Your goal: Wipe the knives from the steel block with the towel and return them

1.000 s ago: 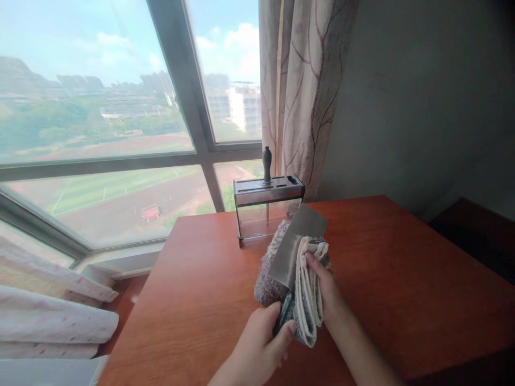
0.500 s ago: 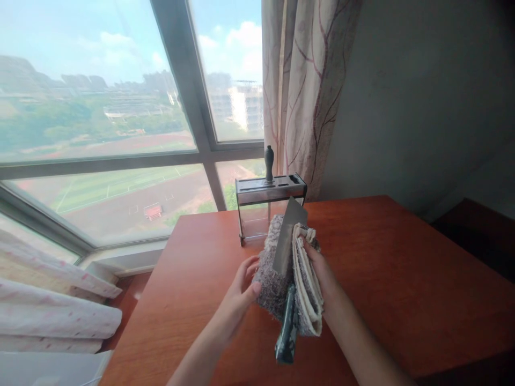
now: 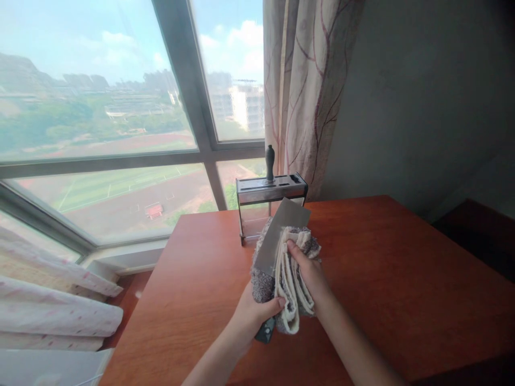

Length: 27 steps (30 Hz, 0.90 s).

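A cleaver (image 3: pixel 277 233) with a broad grey blade points up and away from me, tilted, above the table. The butt of its dark handle (image 3: pixel 264 331) shows below my left hand (image 3: pixel 257 311), which is closed around the handle area with the thumb on the cloth's lower edge. A folded grey fluffy cloth (image 3: pixel 295 284) with cream edging lies around the blade, part behind it and part over its right side. My right hand (image 3: pixel 308 271) grips the cloth's folded right side, thumb on top. The fingers behind the cloth are hidden.
A metal-and-clear knife block (image 3: pixel 245 193) stands at the table's far edge, with a dark-handled tool (image 3: pixel 269 163) upright in its top. The reddish-brown table (image 3: pixel 386 279) extends right. A window and curtain (image 3: pixel 314 80) are behind.
My left hand has moved from the cloth's left side onto the handle area and closed. The cleaver and cloth have shifted left, with the blade tilting further. My right hand still grips the cloth.
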Each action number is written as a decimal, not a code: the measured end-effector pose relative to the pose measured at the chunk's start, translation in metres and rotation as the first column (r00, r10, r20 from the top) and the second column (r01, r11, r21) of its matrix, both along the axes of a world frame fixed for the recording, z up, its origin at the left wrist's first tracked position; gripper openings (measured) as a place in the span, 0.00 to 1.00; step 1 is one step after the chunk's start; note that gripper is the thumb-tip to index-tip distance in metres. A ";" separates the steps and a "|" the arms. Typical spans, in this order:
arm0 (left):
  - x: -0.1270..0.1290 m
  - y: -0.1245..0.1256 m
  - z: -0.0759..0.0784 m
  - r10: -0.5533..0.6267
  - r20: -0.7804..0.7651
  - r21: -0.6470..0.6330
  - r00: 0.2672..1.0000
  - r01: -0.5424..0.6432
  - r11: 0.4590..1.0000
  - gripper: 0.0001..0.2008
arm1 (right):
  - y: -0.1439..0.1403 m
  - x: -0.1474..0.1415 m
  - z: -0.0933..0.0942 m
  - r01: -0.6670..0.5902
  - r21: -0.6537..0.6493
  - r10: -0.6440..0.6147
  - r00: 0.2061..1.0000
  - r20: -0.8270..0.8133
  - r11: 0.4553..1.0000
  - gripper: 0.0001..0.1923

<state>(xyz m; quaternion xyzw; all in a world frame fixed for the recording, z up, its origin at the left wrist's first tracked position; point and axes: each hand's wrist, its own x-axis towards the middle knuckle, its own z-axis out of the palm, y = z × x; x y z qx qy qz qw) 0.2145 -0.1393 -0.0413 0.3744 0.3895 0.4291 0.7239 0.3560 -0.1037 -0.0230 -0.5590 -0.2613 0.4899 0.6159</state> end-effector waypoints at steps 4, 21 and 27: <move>-0.001 -0.002 0.003 0.022 0.010 -0.006 1.000 -0.022 1.000 0.31 | -0.002 0.001 0.002 -0.103 -0.049 0.096 0.987 -0.131 0.993 0.25; -0.025 -0.006 0.011 -0.141 -0.004 -0.016 0.990 0.141 0.990 0.35 | 0.029 0.076 0.029 -0.471 0.266 0.412 0.876 0.250 0.841 0.19; -0.025 -0.005 0.013 -0.157 0.078 -0.041 0.985 0.160 0.986 0.34 | 0.030 0.057 0.033 -0.397 0.258 0.328 0.904 0.274 0.881 0.19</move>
